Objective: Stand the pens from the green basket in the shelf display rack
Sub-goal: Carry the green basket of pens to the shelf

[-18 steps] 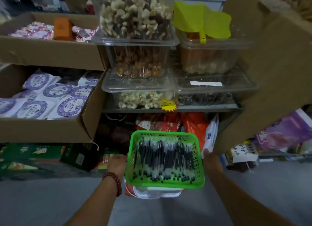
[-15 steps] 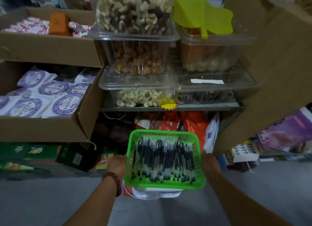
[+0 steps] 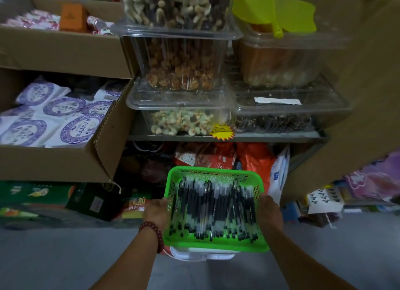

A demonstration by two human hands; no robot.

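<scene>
Gripping the green basket point(image 3: 214, 245) from both sides: left hand point(image 3: 157, 211), red bead bracelet point(image 3: 154, 232) at the wrist, clasps the left wall; right hand point(image 3: 269, 211) clasps the right wall, fingers tucked out of sight below; pens point(image 3: 214, 209), black and clear, lie heaped flat inside; basket held low before the metal shelf point(image 3: 270, 137) of clear snack tubs point(image 3: 179, 62); a white container point(image 3: 201, 254) peeks out just beneath; a cardboard box point(image 3: 54, 164) sits left.
</scene>
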